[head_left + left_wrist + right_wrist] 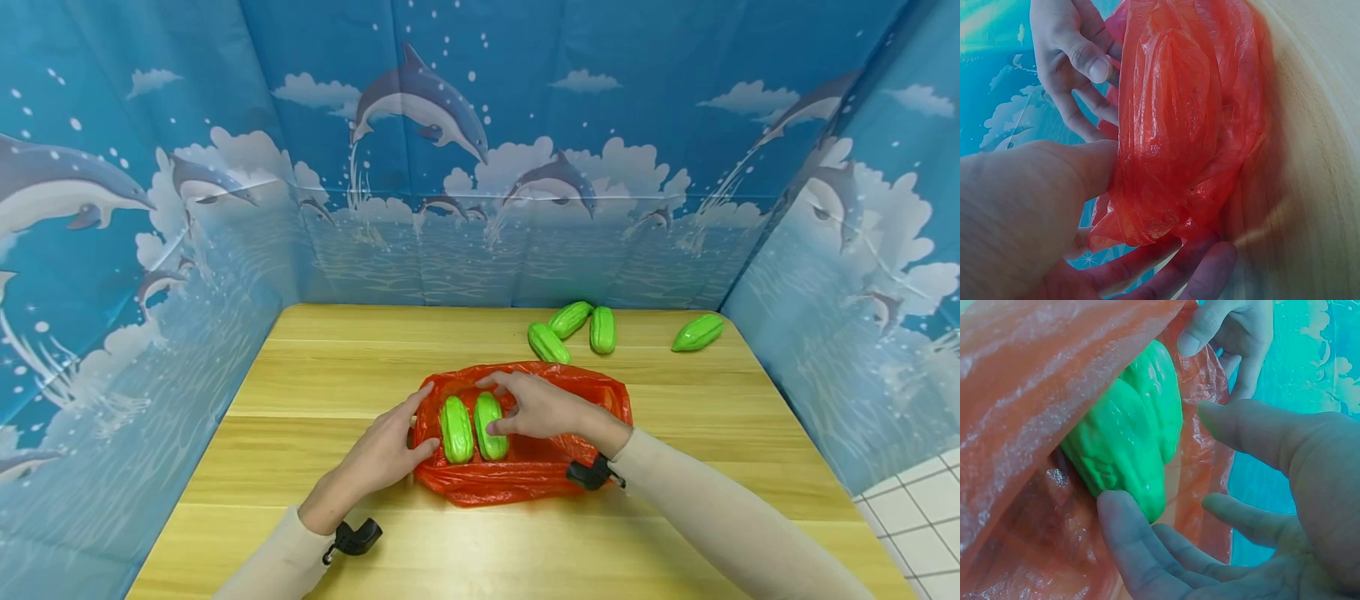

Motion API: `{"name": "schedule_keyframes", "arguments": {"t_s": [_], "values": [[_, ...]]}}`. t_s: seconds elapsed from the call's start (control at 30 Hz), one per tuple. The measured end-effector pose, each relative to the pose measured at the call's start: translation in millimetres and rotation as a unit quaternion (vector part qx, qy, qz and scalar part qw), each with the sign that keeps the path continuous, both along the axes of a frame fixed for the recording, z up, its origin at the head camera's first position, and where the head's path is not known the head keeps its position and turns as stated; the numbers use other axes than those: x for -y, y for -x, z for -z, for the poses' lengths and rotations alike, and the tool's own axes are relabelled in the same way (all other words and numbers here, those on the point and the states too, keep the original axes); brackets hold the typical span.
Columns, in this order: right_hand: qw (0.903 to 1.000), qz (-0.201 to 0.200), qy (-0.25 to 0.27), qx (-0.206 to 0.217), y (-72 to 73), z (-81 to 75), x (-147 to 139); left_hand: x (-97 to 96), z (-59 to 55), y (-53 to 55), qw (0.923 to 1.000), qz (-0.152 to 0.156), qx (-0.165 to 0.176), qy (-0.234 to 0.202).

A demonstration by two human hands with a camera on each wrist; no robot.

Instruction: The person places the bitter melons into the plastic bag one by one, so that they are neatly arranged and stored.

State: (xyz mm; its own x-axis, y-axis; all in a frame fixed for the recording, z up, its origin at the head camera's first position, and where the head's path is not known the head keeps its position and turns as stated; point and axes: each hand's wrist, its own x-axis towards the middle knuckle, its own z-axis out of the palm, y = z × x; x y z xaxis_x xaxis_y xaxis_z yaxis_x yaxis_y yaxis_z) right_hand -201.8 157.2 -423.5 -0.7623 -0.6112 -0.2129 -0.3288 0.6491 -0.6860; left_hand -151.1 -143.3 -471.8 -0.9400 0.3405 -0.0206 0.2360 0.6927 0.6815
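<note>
Loosely spread, left hand touches red bag; right hand, likewise loose, touches green gourd.

from my remote feed i see a plain cream left sleeve and a matching right sleeve, a bent black left wrist camera and a chunky black right wrist camera.

No lettering, label, brand, number or sign can be read on the red plastic bag or anything around it.
</note>
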Motion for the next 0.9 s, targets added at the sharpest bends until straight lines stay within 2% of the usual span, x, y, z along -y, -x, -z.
{"name": "schedule_keyframes", "arguments": {"t_s": [0.27, 0.5, 0.9], "values": [[0.9999, 0.007, 0.001, 0.015, -3.5, 0.1, -3.6, 0.5, 1.4, 0.1, 1.0, -0.001, -0.003, 0.003], [0.9998, 0.015, -0.005, 0.008, -2.9, -1.3, -8.5, 0.9, 3.2, 0.0, 1.0, -0.002, -0.004, 0.005], [0.9997, 0.022, -0.003, 0.011, 2.3, -21.5, -20.0, 1.3, 1.4, 0.1, 0.9999, -0.005, 0.002, 0.009]]}}
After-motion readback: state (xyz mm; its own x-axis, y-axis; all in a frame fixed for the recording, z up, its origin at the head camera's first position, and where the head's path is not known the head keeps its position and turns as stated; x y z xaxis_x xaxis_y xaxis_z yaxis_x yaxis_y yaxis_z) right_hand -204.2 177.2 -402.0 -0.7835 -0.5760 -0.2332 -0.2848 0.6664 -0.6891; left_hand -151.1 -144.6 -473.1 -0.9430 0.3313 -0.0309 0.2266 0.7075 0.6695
